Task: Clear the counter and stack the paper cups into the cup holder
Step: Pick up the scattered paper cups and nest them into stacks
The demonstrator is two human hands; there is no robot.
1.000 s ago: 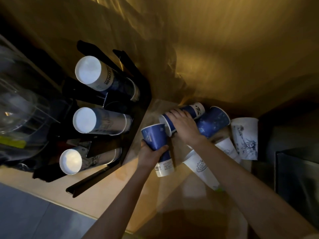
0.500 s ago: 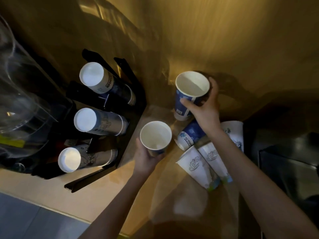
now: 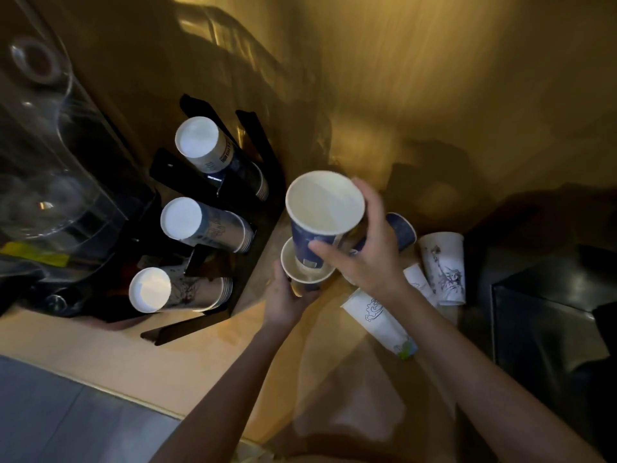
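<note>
Cups: upper blue cup (image 3: 314, 228) is gripped by the right hand (image 3: 364, 259), thumb on its near side, fingers round the far side, mouth up. Its base sits inside the mouth of the lower cup (image 3: 305, 274), which the left hand (image 3: 285, 300) clasps from below. Both are above the table (image 3: 200, 359), just right of the black cup holder (image 3: 257, 182) w/ three stacks lying in it. More loose cups lie right of the hands: another blue cup (image 3: 402, 230) and white printed cups (image 3: 379, 320), partly behind the right wrist.
</note>
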